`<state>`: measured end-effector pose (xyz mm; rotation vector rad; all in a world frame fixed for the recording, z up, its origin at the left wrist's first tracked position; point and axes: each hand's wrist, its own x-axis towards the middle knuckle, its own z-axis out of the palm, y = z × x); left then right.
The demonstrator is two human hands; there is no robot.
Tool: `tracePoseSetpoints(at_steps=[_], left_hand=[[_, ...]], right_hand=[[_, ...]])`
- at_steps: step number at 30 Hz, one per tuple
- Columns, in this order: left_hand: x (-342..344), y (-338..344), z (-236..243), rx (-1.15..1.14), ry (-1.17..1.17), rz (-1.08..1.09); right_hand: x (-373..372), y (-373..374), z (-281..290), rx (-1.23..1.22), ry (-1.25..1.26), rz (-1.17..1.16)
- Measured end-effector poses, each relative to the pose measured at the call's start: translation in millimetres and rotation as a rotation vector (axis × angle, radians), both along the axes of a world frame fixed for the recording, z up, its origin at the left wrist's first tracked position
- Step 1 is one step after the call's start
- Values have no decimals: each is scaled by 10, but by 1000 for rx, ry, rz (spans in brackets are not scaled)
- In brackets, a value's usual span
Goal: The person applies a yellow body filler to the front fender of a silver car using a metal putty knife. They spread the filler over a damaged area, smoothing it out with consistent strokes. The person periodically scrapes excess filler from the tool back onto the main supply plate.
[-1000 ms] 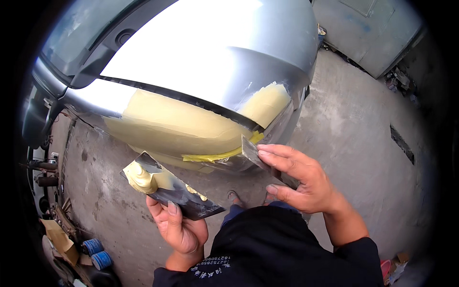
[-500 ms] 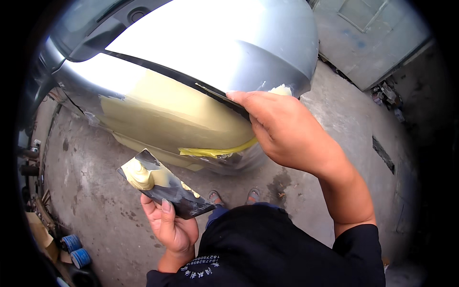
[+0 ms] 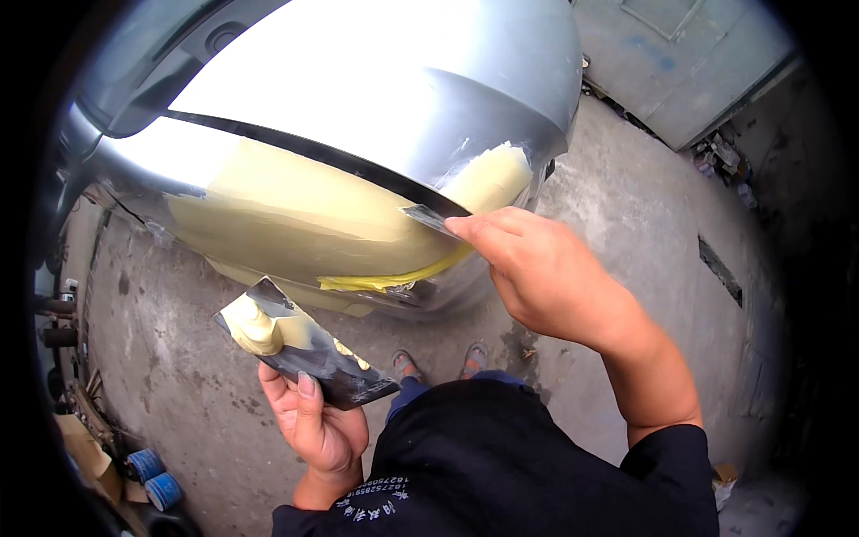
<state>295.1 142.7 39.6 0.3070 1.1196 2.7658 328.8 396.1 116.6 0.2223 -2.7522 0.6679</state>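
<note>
Fender [image 3: 295,201], coated in yellow filler, at the front of the silver car [image 3: 501,80]: as I judge it, rigid and self-supporting; no holding required. Mixing board [image 3: 313,358]: in front of the fender, apart from it. Left hand [image 3: 322,434] grasps the near edge, thumb above, fingers beneath. Likely light and stiff, but loaded at the far end; a firm hold should resist tipping. Spreader [image 3: 429,217]: at the fender's upper edge, pinched by the right hand [image 3: 546,268]. Probably thin, springy; grip opposite the working edge. Filler dollop [image 3: 253,324]: apparently soft, sticky; carry by the board only.
</note>
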Motion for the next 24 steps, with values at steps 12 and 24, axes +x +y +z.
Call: tracePoseSetpoints(at_steps=[12, 24], left_hand=[[67, 61, -10, -22, -20, 46], [32, 18, -30, -46, -28, 15]], right_hand=[[-72, -131, -140, -23, 244, -27], [169, -81, -427, 154, 152, -124]])
